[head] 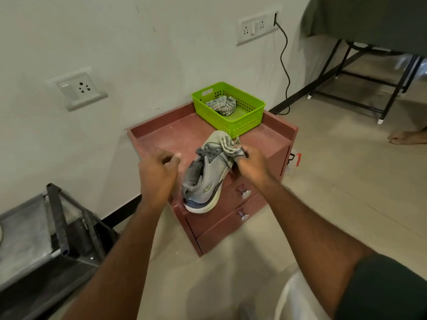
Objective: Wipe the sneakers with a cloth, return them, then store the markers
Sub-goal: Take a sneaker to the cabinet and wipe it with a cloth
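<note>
Grey sneaker (206,175) lies on the cabinet's (166,135) front edge, heel overhanging, toe aimed at the green basket (245,122) in the back corner, right hand (250,161) bunching the cloth (233,147) against it, left hand (159,169) hovering loose-fingered, holding nothing.

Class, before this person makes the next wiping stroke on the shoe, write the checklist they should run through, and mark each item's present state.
1. Striped grey cloth in the right hand grip: ok.
2. Cloth touching the grey mesh sneaker: ok.
3. Left hand steadying the sneaker: not ok, it holds nothing.
4. Sneaker fully on the maroon drawer cabinet: not ok, heel overhangs the front edge.
5. Second sneaker in view: not ok.
6. Spare cloth in the green plastic basket: ok.
</note>
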`<state>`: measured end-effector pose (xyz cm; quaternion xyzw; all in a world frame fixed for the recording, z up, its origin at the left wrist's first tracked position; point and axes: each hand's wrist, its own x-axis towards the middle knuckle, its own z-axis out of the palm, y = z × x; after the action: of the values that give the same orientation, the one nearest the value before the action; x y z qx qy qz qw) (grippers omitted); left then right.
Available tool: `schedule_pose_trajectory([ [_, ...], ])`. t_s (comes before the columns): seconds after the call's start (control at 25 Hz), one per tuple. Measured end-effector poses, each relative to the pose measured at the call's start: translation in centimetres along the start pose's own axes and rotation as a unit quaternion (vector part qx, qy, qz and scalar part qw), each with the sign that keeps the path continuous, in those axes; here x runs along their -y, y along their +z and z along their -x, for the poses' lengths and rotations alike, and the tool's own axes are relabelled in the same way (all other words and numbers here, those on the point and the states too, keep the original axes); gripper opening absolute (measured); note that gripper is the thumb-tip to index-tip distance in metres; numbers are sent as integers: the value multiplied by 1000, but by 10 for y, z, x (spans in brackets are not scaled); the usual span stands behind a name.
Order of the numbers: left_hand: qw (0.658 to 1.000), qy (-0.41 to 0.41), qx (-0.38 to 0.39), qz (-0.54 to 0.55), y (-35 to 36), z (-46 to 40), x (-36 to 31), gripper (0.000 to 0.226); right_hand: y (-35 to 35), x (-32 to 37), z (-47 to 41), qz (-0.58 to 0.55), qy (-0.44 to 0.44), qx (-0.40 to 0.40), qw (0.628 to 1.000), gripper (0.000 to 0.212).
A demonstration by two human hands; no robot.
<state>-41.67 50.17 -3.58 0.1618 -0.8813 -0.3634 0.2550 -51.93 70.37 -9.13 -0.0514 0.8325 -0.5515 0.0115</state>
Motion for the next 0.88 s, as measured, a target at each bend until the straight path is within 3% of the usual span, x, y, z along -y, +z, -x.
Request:
schedule_pose_trajectory([
  [0.08, 995, 57, -61, -56, 2, 11, -17, 31, 7, 2, 0, 19, -9, 3, 1000, 34],
  [0.16, 976, 116, 17, -181, 22, 32, -32, 49, 4, 3, -3, -1, 31, -13, 999, 27],
  [0.24, 939, 98, 130, -301, 42, 49, -38, 78, 0, 3, -5, -53, 88, -43, 994, 8],
  [0.32, 943, 51, 168, -284, 45, 44, -36, 90, -5, 3, -3, -45, 98, -48, 993, 13],
  [0.48, 949, 67, 241, -192, 28, 20, -32, 82, -11, 2, -3, -17, 98, -55, 994, 18],
  [0.6, 934, 142, 293, -150, 17, 13, -29, 73, -19, 9, -1, -27, 90, -116, 989, 24],
  [0.76, 938, 195, 268, -101, 14, -2, -20, 52, -48, 13, -1, -1, 41, -202, 978, 30],
  [0.88, 944, 220, 160, -189, 15, 5, -19, 30, -53, 2, -2, 55, 4, -47, 997, 25],
])
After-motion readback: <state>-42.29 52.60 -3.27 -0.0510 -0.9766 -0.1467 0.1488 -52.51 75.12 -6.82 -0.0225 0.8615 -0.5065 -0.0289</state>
